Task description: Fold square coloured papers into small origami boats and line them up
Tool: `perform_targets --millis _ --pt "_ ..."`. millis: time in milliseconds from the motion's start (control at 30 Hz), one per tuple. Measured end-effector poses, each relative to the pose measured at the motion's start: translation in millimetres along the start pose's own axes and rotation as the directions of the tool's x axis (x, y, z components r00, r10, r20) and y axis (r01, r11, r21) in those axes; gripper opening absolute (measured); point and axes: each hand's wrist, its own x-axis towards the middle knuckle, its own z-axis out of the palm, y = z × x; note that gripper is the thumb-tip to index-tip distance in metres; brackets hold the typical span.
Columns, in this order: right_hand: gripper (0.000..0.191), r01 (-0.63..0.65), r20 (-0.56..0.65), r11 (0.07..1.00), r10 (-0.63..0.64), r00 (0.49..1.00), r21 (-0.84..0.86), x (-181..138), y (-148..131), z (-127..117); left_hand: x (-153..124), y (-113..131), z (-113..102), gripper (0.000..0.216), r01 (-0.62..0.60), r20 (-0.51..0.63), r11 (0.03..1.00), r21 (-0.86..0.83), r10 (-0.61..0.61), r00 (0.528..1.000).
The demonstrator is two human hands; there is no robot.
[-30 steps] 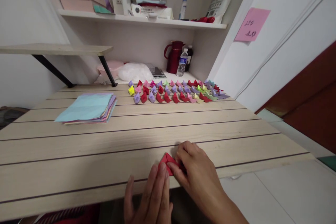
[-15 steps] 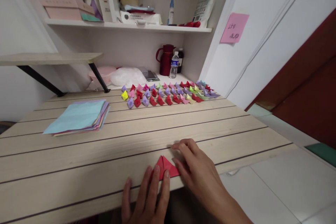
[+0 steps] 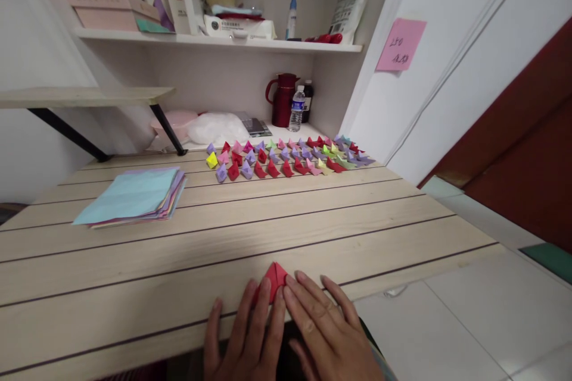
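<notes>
A folded piece of red paper (image 3: 276,274) lies near the table's front edge, its pointed top facing away from me. My left hand (image 3: 250,333) rests flat with fingers spread, the fingertips pressing on the paper's left and middle. From the right, my right hand (image 3: 326,327) lays its outstretched fingers over the paper's right part, touching close to the left fingertips. Both hands cover the lower part of the paper. Farther back stand several small folded paper boats (image 3: 273,170) in rows, red, purple, pink, yellow and green.
A stack of coloured paper sheets (image 3: 134,193), light blue on top, lies at the left. Behind the boats are a water bottle (image 3: 296,109), a dark red jug (image 3: 282,101) and a white plastic bag (image 3: 217,128). A raised wooden shelf (image 3: 84,97) stands at the left.
My right hand has turned and moved down onto the paper's right part, with its fingers now stretched flat. My left hand has stayed nearly in place on the paper.
</notes>
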Motion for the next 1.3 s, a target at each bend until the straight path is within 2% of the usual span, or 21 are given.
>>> perform_targets --millis 100,333,567,700,900,1300 --pt "0.05 0.006 0.005 1.0 -0.006 1.0 0.021 -6.2 1.7 2.5 -2.9 -0.2 4.1 0.051 0.005 -0.021 1.0 0.004 -0.005 1.0" --pt "0.056 -0.065 -0.012 0.994 0.067 0.998 0.09 -17.4 -1.3 12.6 -4.7 2.7 9.8 0.039 0.089 -0.059 0.994 -0.056 -0.092 0.994" --pt "0.047 -0.184 -0.103 0.974 0.198 0.975 0.136 -7.0 -8.0 15.5 -6.8 1.2 8.9 0.041 0.078 -0.073 0.997 -0.003 -0.078 0.994" --pt "0.046 -0.234 -0.064 0.962 0.244 0.968 0.143 -3.4 -9.7 14.5 -13.1 -4.3 5.1 0.041 0.106 -0.085 0.994 0.001 -0.105 0.991" --pt "0.047 -0.241 -0.034 0.958 0.249 0.968 0.154 -6.2 -11.3 16.5 -17.3 -10.9 -1.8 0.04 0.122 -0.091 0.992 0.013 -0.12 0.989" --pt "0.048 -0.192 -0.031 0.973 0.198 0.98 0.129 -11.7 -11.9 15.3 -13.4 -7.7 -0.2 0.04 0.179 -0.141 0.982 -0.062 -0.186 0.972"
